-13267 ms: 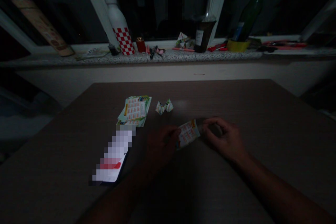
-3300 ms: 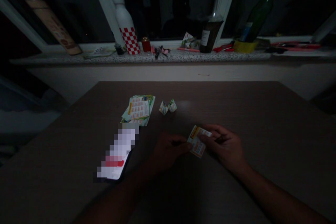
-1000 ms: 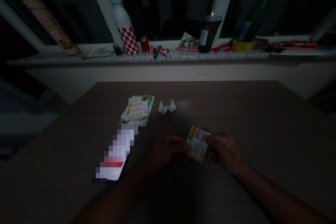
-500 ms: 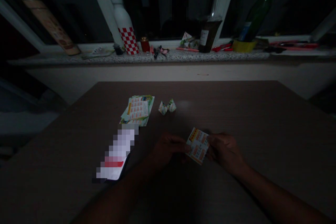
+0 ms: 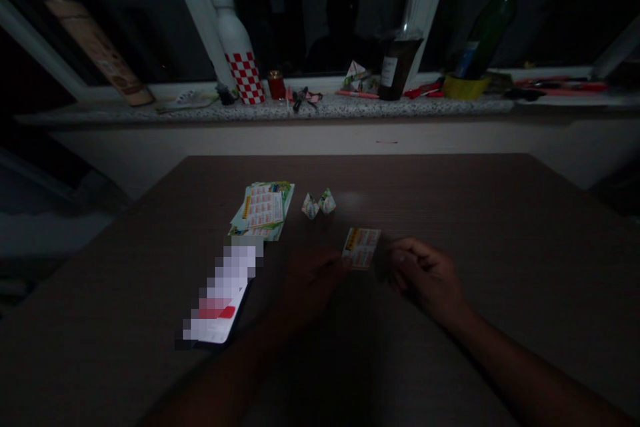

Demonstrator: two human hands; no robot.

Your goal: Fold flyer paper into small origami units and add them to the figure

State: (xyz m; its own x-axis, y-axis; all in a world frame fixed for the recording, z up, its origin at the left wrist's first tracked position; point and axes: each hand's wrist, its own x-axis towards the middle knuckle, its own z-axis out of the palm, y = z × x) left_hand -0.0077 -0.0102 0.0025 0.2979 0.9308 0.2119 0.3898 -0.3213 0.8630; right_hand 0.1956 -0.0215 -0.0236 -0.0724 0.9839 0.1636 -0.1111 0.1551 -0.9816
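Note:
A small square printed paper card (image 5: 363, 249) is held over the table by its lower left corner, between the thumb and fingers of my left hand (image 5: 316, 280). Its face carries a yellow-black strip and orange-red blocks of print. Just right of the card, apart from it, my right hand (image 5: 425, 273) is open with fingers loosely bent and slightly blurred, nothing visible in them. Beyond my hands stand two little folded paper pieces (image 5: 319, 204), point to point. To their left lies a stack of similar printed paper sheets (image 5: 263, 208).
A phone (image 5: 220, 300) with a lit, partly pixelated screen lies left of my left forearm on the brown table (image 5: 425, 193). Along the granite windowsill (image 5: 330, 105) stand a red-checked white bottle (image 5: 241, 57), a dark cup (image 5: 397, 70) and a green bottle (image 5: 495, 20).
My right hand has let go of the card and drawn slightly to the right. The card, still in my left hand, has moved up and left and turned straighter.

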